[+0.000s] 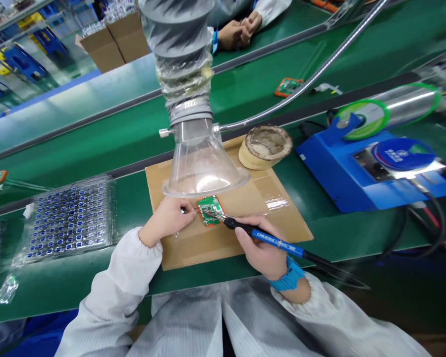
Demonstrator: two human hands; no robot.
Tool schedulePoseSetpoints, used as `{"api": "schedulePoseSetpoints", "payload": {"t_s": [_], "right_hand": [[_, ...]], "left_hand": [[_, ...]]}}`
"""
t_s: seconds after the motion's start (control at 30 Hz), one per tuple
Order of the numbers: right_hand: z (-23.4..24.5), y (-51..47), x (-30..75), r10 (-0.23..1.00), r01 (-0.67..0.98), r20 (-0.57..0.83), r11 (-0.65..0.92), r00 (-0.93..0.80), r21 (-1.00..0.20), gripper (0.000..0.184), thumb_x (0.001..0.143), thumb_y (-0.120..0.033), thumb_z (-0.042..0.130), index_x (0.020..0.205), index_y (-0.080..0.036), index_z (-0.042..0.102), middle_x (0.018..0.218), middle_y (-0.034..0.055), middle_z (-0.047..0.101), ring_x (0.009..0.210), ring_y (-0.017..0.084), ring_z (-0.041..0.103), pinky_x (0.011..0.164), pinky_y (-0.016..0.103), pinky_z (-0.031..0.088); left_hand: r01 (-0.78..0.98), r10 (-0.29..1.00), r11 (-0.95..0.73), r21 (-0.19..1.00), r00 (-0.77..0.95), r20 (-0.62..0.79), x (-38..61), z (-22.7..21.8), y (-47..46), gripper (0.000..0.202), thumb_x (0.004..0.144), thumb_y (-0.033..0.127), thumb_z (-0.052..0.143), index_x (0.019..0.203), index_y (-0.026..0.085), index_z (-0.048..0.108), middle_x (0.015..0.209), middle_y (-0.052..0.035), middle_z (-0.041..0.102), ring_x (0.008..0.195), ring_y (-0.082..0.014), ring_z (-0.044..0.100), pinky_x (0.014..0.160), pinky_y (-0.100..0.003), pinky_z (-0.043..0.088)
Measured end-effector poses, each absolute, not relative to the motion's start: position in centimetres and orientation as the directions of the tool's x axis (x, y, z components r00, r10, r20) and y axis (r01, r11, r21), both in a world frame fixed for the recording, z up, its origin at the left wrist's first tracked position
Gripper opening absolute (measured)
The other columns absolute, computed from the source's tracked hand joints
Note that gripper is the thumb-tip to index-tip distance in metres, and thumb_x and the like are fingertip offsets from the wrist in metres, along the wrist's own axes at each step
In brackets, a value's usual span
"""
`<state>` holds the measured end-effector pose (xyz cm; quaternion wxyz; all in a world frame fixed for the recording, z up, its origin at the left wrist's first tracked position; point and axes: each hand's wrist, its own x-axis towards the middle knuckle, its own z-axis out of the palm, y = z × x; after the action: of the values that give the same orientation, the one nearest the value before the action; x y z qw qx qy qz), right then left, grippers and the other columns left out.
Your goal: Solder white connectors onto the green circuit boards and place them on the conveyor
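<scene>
The right hand point(263, 245) grasps a soldering iron point(278, 243) pen-fashion, apparently for fine tip control. Ahead of that grip, the circuit board point(215, 202) lies beneath the tip; contact cannot be confirmed. The left hand point(169, 218) pinches thin leads point(197, 210) beside the board, seemingly steadying them. Over both grips hangs a clear fume hood point(204, 168), presumably drawing smoke.

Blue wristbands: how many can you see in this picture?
2. One wristband is around the wrist of the right hand, which holds the soldering iron; another wristband is beside a co-worker's hand at the top. Sleeves may hide more.
</scene>
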<state>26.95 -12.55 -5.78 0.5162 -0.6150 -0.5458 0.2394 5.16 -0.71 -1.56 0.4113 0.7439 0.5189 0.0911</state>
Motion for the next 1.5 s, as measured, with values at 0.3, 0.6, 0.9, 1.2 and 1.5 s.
{"api": "schedulePoseSetpoints", "payload": {"t_s": [0.3, 0.6, 0.9, 1.2, 1.5], "right_hand": [[-5.0, -12.4, 26.9, 0.914, 0.486, 0.331, 0.184, 0.235, -0.855, 0.009, 0.091, -0.033, 0.067, 0.093, -0.025, 0.070, 0.087, 0.0037, 0.079, 0.076, 0.020, 0.076, 0.070, 0.030, 0.062], [-4.6, -12.1, 26.6, 0.894, 0.510, 0.400, 0.253, 0.201, -0.822, 0.002, 0.089, -0.027, 0.069, 0.091, -0.025, 0.069, 0.082, 0.0023, 0.078, 0.068, 0.019, 0.075, 0.063, 0.030, 0.061], [-4.7, -12.1, 26.6, 0.876, 0.464, 0.440, 0.312, 0.198, -0.829, 0.008, 0.086, -0.021, 0.072, 0.093, -0.025, 0.069, 0.081, 0.0008, 0.077, 0.068, 0.019, 0.074, 0.064, 0.029, 0.060], [-5.0, -12.2, 26.4, 0.865, 0.514, 0.473, 0.333, 0.166, -0.790, 0.008, 0.088, -0.021, 0.071, 0.094, -0.025, 0.068, 0.079, 0.0000, 0.075, 0.066, 0.017, 0.072, 0.063, 0.029, 0.058], [-5.0, -12.1, 26.5, 0.852, 0.496, 0.496, 0.363, 0.166, -0.789, 0.011, 0.086, -0.019, 0.072, 0.095, -0.025, 0.069, 0.080, -0.0002, 0.075, 0.067, 0.017, 0.072, 0.064, 0.028, 0.059]], "left_hand": [[0.716, 0.834, -0.107, 0.690, 0.442, -0.329, 5.0, -1.7, -0.8, 0.015, 0.081, 0.020, 0.064, 0.067, 0.019, 0.070, 0.066, 0.0020, 0.069, 0.056, -0.0114, 0.052, 0.060, -0.028, 0.041], [0.723, 0.823, -0.090, 0.685, 0.441, -0.357, 5.3, -1.0, -0.8, 0.013, 0.081, 0.017, 0.064, 0.069, 0.018, 0.070, 0.068, 0.0018, 0.069, 0.057, -0.0112, 0.052, 0.063, -0.029, 0.042], [0.736, 0.823, -0.080, 0.672, 0.429, -0.372, 5.5, -0.8, -0.8, 0.013, 0.081, 0.016, 0.065, 0.068, 0.018, 0.069, 0.066, 0.0023, 0.068, 0.057, -0.0115, 0.052, 0.064, -0.029, 0.042], [0.730, 0.818, -0.078, 0.679, 0.437, -0.375, 5.6, -0.7, -0.7, 0.015, 0.081, 0.017, 0.064, 0.066, 0.017, 0.068, 0.065, 0.0019, 0.067, 0.059, -0.0120, 0.053, 0.062, -0.029, 0.040], [0.725, 0.820, -0.107, 0.681, 0.452, -0.352, 5.4, -1.0, -0.7, 0.014, 0.080, 0.015, 0.064, 0.068, 0.018, 0.069, 0.064, 0.0025, 0.066, 0.055, -0.0111, 0.049, 0.062, -0.029, 0.042]]}}
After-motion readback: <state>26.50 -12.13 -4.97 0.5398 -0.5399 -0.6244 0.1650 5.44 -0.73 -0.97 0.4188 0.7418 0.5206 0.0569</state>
